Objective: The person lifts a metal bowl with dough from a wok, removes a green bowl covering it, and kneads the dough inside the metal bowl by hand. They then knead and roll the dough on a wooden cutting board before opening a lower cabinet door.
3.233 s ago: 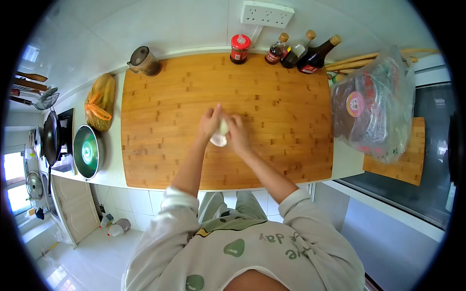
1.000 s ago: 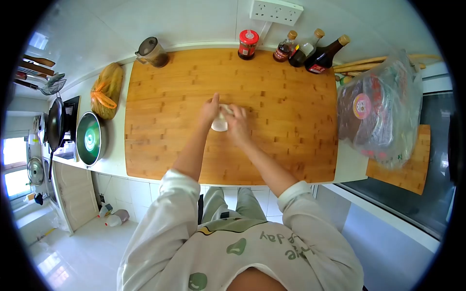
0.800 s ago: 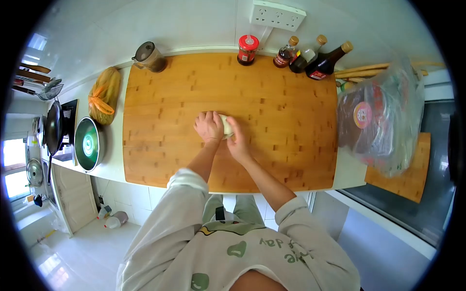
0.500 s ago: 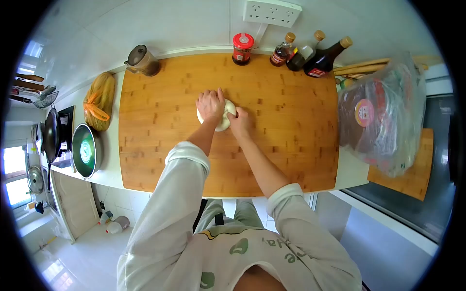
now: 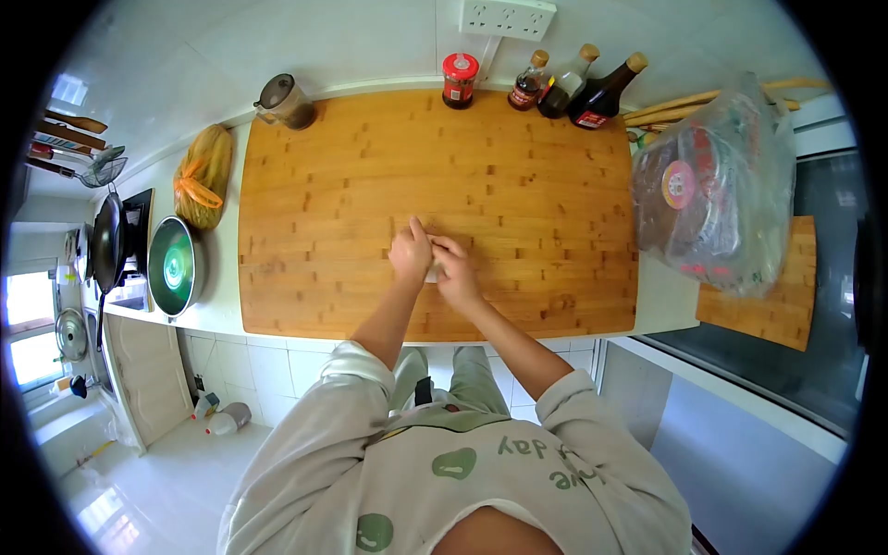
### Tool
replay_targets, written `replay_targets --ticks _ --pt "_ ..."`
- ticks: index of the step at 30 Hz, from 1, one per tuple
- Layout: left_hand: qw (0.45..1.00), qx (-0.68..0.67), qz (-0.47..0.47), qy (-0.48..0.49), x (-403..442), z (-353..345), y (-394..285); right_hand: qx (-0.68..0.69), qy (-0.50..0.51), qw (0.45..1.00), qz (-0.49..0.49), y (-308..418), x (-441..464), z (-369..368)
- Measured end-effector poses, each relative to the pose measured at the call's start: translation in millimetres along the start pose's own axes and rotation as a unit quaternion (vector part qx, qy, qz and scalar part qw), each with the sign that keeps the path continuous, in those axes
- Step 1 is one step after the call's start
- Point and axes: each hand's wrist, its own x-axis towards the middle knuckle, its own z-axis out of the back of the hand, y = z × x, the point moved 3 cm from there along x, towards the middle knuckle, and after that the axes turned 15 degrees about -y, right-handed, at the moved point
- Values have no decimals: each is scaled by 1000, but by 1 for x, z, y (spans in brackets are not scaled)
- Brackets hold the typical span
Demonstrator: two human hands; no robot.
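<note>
A lump of white dough (image 5: 432, 275) shows as a small pale patch between my two hands; most of it is hidden beneath them. My left hand (image 5: 411, 253) is closed over its left side, with one finger or the thumb pointing up. Against the right side, my right hand (image 5: 453, 271) curls its fingers round the dough and touches the left hand. Both hands are over the front half of the large bamboo board (image 5: 351, 176).
Along the back stand a lidded jug (image 5: 286, 102), a red-lidded jar (image 5: 460, 80) and several dark bottles (image 5: 603, 92). On the left are a tied orange bag (image 5: 204, 176) and a metal bowl (image 5: 175, 266). A large plastic bag (image 5: 717, 185) borders the board's right side.
Both hands have come closer to my body with the dough and drawn together. The left hand has gone from spread on top to closed, and less dough shows. The camera view has shifted slightly.
</note>
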Motion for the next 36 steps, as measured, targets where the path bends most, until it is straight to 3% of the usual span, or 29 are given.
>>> replay_targets --ticks 2,3,4,5,6,8,10,12,13,14,16,18,20,21,24,25,28,29,30,31,32,33,34,36 --pt "951 147 -215 -167 -8 -12 -2 76 -32 996 -46 -26 -1 9" --pt "952 147 -209 -165 -4 -19 -6 33 -82 990 -109 -21 5 22" --pt "918 138 -307 -212 1 -25 -20 -11 -133 976 -170 -23 10 34" --pt "870 129 -402 -254 5 -30 -33 -158 -100 976 -110 -63 6 27" --pt "871 129 -401 -252 14 -36 -38 -159 -100 976 -112 -65 16 26" --pt "870 126 -415 -233 32 -48 -52 -111 9 961 -252 -67 44 18" --pt "882 119 -402 -216 39 -48 -54 -95 -7 962 -256 -78 52 7" --pt "959 129 -244 -61 51 -46 -53 -230 29 967 -103 -47 64 10" --pt "966 46 -254 -3 63 -41 -44 -248 18 967 -57 -41 59 5" --pt "964 -36 -255 60 75 -36 -36 -245 19 968 -55 -36 52 -3" --pt "981 -114 -66 141 69 -16 -27 -123 -44 989 -65 -25 37 -17" --pt "988 37 -151 7 36 -12 -24 -139 4 990 -39 -11 16 -16" --pt "882 105 -395 -236 14 -17 -21 5 -83 996 -21 -15 4 -8" --pt "856 164 -442 -211 6 -21 -31 18 -92 989 -119 -36 -5 0" --pt "870 177 -434 -150 18 -40 -60 -32 -139 982 -125 -89 -10 14" --pt "857 175 -462 -144 28 -48 -62 24 -137 975 -171 -85 -3 15" --pt "855 123 -468 -186 30 -47 -73 -15 -131 982 -135 -81 33 9" --pt "882 170 -423 -117 30 -44 -77 -14 -133 982 -134 -80 44 8" --pt "881 170 -426 -117 43 -42 -74 -26 -135 985 -108 -75 57 7" --pt "962 -57 -254 82 72 -44 -64 -38 -138 986 -81 -70 69 3" --pt "921 -276 -45 271 84 -43 -52 -36 -139 986 -84 -67 76 -3" --pt "949 -224 -113 189 70 -1 -70 -109 -107 987 -45 -63 84 -11" --pt "949 -226 -111 189 76 4 -53 -183 -72 980 -5 -62 89 -19" --pt "955 -233 -24 181 93 8 -27 -252 -17 967 16 -57 93 -38"
